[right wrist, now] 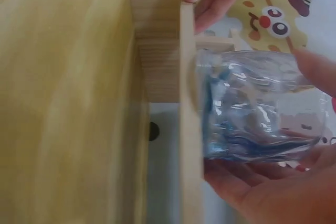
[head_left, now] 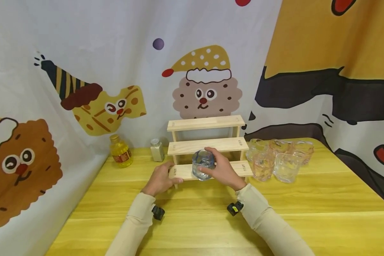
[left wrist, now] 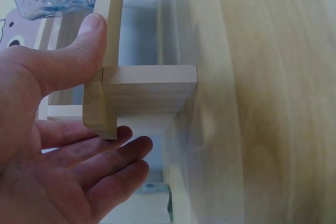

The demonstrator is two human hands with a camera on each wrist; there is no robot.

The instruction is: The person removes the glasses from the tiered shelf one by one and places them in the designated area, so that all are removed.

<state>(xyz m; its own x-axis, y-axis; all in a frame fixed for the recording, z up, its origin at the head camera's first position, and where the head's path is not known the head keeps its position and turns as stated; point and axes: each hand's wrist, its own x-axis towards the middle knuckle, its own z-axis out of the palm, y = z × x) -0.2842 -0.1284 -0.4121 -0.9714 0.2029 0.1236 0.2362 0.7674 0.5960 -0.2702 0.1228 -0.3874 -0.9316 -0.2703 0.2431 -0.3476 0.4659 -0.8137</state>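
A three-step wooden rack stands on the table. On its lowest step is a clear, blue-tinted glass cup, near the middle. My right hand holds this cup, with the thumb on one side and the fingers around the other. In the right wrist view, the base of the glass cup meets the step, or nearly so. My left hand grips the left end of the lowest step. The left wrist view shows its thumb on the front edge of the step and its fingers around the end and below.
Right of the rack, several clear and pinkish glasses stand close together. A bottle of yellow liquid and a small jar with a pale lid stand to the left. Behind the yellow table hangs a cartoon-printed cloth.
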